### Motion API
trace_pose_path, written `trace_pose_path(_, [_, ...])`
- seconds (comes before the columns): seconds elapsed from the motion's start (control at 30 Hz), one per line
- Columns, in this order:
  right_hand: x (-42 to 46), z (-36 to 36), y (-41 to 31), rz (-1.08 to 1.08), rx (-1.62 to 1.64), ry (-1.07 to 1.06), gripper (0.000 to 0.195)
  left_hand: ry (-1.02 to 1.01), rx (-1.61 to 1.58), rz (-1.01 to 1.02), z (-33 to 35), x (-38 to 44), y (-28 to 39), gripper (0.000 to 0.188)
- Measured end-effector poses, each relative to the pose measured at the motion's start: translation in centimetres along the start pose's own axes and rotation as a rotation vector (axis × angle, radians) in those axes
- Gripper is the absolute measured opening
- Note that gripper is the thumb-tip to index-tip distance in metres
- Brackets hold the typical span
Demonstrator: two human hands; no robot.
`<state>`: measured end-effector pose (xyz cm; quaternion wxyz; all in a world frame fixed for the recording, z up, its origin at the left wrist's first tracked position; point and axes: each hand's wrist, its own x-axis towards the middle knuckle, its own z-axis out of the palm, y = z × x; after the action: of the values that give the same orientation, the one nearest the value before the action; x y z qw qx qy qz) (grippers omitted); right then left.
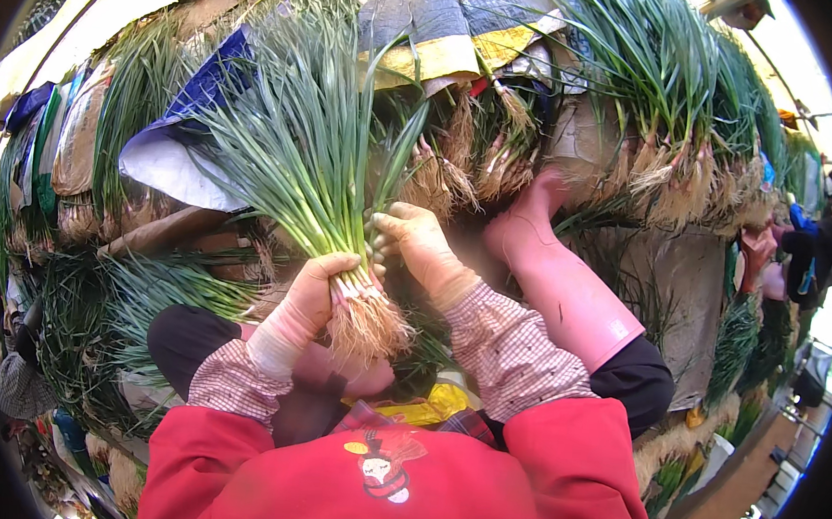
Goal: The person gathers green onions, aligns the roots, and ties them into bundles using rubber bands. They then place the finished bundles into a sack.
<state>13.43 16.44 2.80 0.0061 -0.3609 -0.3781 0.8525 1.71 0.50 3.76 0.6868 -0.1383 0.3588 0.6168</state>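
My left hand (316, 289), in a thin pale glove, is closed round the lower stems of a bunch of green onions (308, 143). The long green leaves fan up and away from me, and the pale stringy roots (368, 325) hang below the grip. My right hand (417, 245), gloved too, is at the right side of the bunch, with thumb and fingers brought together near a few leaves. Whether a single stalk is between those fingertips is hard to tell. A blue and white plastic sheet (184, 164) lies behind the bunch at the left.
More green onions (667, 82) are heaped at the upper right, roots towards me. Others (189, 291) lie near my left knee. A dark sheet with a yellow band (432, 22) covers part of the far pile. My pink boot (566, 284) stretches out at the right. A co-worker (808, 243) is at the right edge.
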Motion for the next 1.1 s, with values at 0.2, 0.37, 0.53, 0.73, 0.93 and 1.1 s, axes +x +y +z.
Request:
trace_pose_path(0.2, [2.3,-1.2,4.6,-0.211,0.696,0.397,0.016,-0.03,-0.046,0.067,0.3,-0.1,0.5,0.035])
trace_pose_path(0.37, [1.8,-3.0,2.5,-0.21,0.65,-0.074,0.032,-0.095,-0.209,0.046,1.8,-2.2,0.6,0.035])
trace_pose_path(0.53, [1.6,1.8,1.1,-0.156,0.072,-0.001,0.019,-0.155,-0.204,0.035,2.3,-2.6,1.9,0.05])
trace_pose_path(0.73, [1.8,-0.5,2.3,-0.495,-0.048,0.247,0.013,-0.174,-0.165,0.052,2.8,-2.3,2.5,0.056])
trace_pose_path(0.93, [0.8,-8.9,-0.7,0.156,-1.73,-0.474,0.04,-0.433,-0.297,0.232,3.0,-3.6,2.7,0.071])
trace_pose_path(1.1, [5.2,-12.7,-13.6,-0.552,-1.382,0.913,0.036,-0.279,-0.202,0.095,3.2,-2.3,2.0,0.07])
